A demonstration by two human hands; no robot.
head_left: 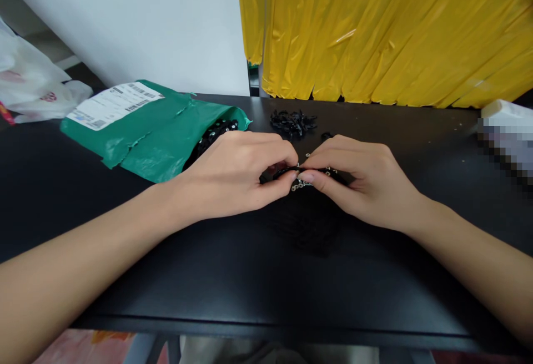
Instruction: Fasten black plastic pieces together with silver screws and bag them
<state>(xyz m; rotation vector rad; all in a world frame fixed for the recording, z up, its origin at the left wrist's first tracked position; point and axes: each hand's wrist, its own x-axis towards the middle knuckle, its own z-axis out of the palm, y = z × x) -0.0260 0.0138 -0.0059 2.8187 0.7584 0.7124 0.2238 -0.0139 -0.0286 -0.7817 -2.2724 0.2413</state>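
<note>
My left hand (250, 167) and my right hand (358, 178) meet over the dark table, fingertips nearly touching. Both pinch a thin black strip (287, 170) between thumb and fingers; its exact kind is partly hidden by the fingers. Small silvery ring-like pieces (296, 187) lie on the table just below and around the fingertips. Beyond the hands is a heap of small black pieces (293, 123). To the left of my left hand, an opened green mailer bag (162, 136) lies on its side, with black material bearing shiny round dots (216, 131) showing at its mouth.
The black table (233, 281) has its front edge close to me. White plastic bags (37, 81) sit at the far left. A pale, partly blurred-out object (508, 131) is at the right edge. Behind stand a white panel (166, 25) and yellow plastic sheeting (375, 31).
</note>
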